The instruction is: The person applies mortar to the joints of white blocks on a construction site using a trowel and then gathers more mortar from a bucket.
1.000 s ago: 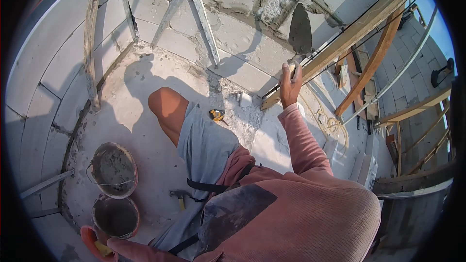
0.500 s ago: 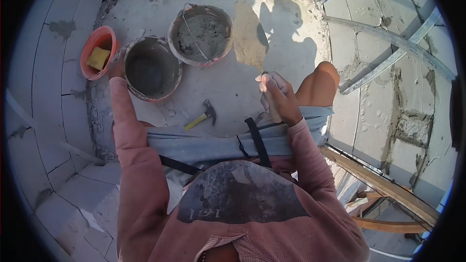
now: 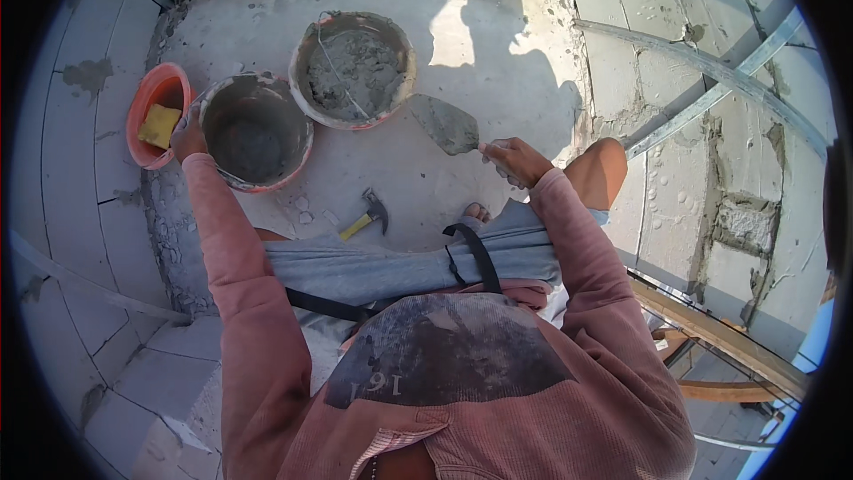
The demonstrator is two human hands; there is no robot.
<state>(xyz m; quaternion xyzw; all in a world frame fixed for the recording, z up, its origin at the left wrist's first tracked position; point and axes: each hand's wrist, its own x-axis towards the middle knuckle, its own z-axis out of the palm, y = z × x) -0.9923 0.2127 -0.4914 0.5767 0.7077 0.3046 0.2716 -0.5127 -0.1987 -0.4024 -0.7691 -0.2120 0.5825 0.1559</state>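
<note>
Here, your hands are well apart: your right hand is wrapped round the handle of the trowel, its blade just right of the far bucket of mortar. Carry the blade level, wrist loose, so nothing slides off or knocks the rim. Your left hand sits between the tub and near bucket; which it grips, I cannot tell.

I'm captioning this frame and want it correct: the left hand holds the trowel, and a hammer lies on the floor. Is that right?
Not quite: the head view shows the right hand holding the trowel. The hammer does lie on the floor.
</note>
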